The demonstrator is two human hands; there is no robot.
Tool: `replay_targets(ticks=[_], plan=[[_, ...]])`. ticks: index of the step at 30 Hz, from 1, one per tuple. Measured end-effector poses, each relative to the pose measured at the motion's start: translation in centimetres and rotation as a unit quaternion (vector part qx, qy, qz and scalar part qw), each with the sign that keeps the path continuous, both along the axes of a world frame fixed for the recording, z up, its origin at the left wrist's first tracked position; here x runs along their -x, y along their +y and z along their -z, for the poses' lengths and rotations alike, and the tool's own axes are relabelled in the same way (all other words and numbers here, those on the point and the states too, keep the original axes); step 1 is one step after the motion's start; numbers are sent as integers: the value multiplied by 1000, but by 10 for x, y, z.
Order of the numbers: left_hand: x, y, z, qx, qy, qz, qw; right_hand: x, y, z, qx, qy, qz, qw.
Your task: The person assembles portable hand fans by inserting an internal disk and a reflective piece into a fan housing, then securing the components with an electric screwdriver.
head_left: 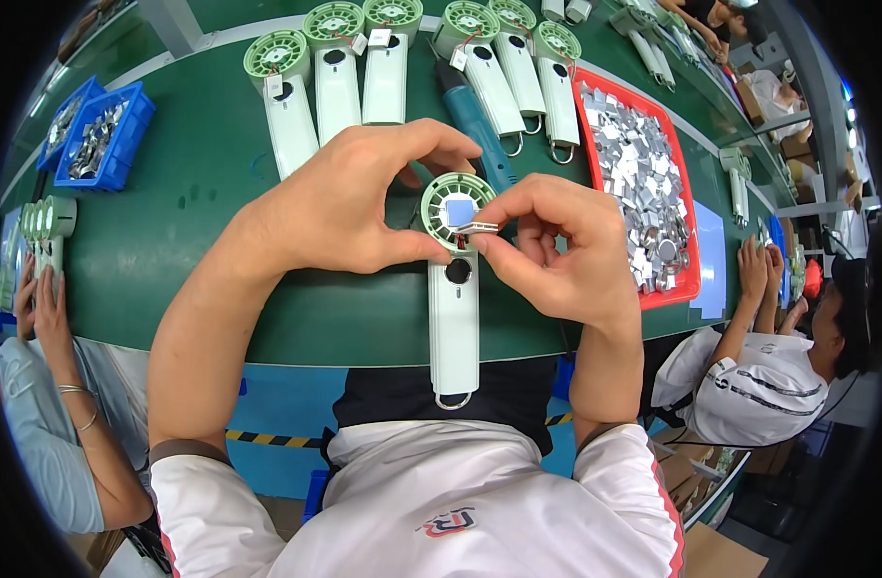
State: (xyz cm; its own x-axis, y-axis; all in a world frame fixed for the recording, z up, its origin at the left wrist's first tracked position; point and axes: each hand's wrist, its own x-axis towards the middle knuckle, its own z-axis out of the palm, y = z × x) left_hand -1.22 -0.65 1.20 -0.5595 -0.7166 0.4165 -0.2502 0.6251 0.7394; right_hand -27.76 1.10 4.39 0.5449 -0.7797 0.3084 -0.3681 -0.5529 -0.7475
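Observation:
A pale green handheld fan (453, 328) lies before me, its round head away from me and its handle with a wire loop pointing at my body. My left hand (340, 197) is curled round the left side of the head, gripping its rim between thumb and fingers. Inside the open head sits a blue-and-white square piece (459, 213). Between thumb and forefinger, my right hand (576, 241) pinches a small circuit board (479, 228) over the lower right of the head. Dark and red wires show just below the board.
Several similar fans (335, 87) lie along the far side. A teal power screwdriver (475, 125) rests behind my fan. To the right is a red tray (695, 265) of small silvery pieces; blue bins (123, 181) stand at left. Co-workers sit on both sides.

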Motion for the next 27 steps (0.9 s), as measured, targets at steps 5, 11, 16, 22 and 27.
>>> replay_targets(ticks=[5, 11, 16, 22, 27], plan=[[1, 1, 0, -15, 17, 8, 1000, 2, -1, 7, 7, -33, -8, 999], [-2, 6, -4, -16, 2, 0, 1000, -2, -3, 13, 23, -52, -16, 998], [1, 3, -9, -16, -2, 6, 1000, 0, -11, 15, 24, -69, -15, 997], [7, 2, -8, -34, -34, 11, 999, 10, -14, 26, 140, -106, -34, 984], [-7, 16, 6, -80, 3, -41, 996, -5, -13, 45, 135, -103, -60, 984]])
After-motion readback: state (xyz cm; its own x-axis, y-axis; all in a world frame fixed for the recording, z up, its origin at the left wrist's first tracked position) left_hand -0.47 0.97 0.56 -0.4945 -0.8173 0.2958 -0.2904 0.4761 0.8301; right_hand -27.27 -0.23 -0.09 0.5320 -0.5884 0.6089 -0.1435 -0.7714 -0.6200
